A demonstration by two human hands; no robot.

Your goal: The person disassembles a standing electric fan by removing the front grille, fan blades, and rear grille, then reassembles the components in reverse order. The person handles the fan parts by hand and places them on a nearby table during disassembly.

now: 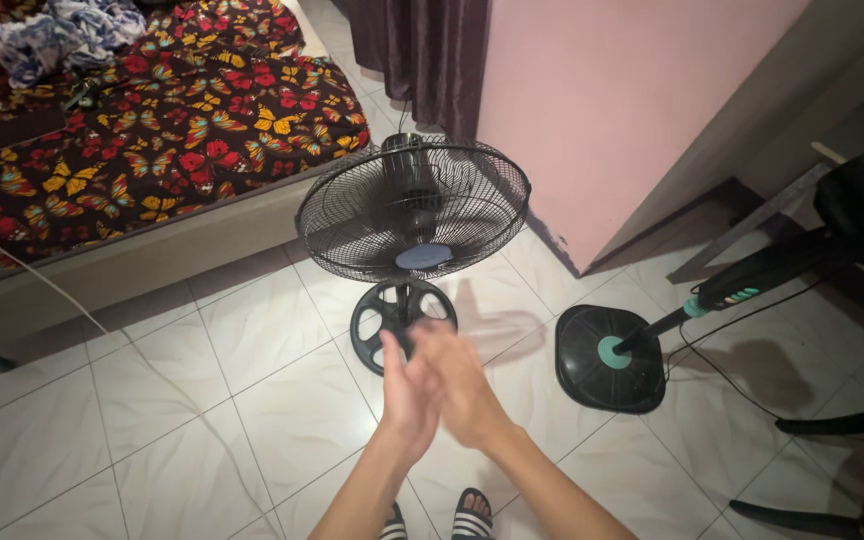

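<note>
1. Black wire grille: the fan [413, 208] stands on the tiled floor [152, 400], just beside the edge of the bed [152, 110]. Its head tilts upward, with a blue cap at the grille centre.
2. The fan's round, spoked base [392, 318] rests on the tiles directly below the grille.
3. Left hand [407, 395]: fingers extended and open, palm turned inward. It grips nothing.
4. Right hand [462, 380]: also open and empty, fingers loosely spread, blurred. It meets or overlaps the left hand; actual contact cannot be confirmed.
5. Both hands sit just in front of the fan base, below the grille, and touch neither part.
6. A second fan [752, 280] lies tipped over on the floor toward the right edge, its round black base [607, 358] facing the hands, well apart from them. A black cord runs from it across the tiles.
7. The bed carries a butterfly-patterned cover and a heap of crumpled cloth [62, 35] at its far left corner.
8. A white cable [62, 300] runs from the bed's left side across the floor.
9. A pink wall [632, 100] and a dark curtain [422, 55] stand behind the fan.
10. Two striped sandals [437, 520] show at the bottom edge.
</note>
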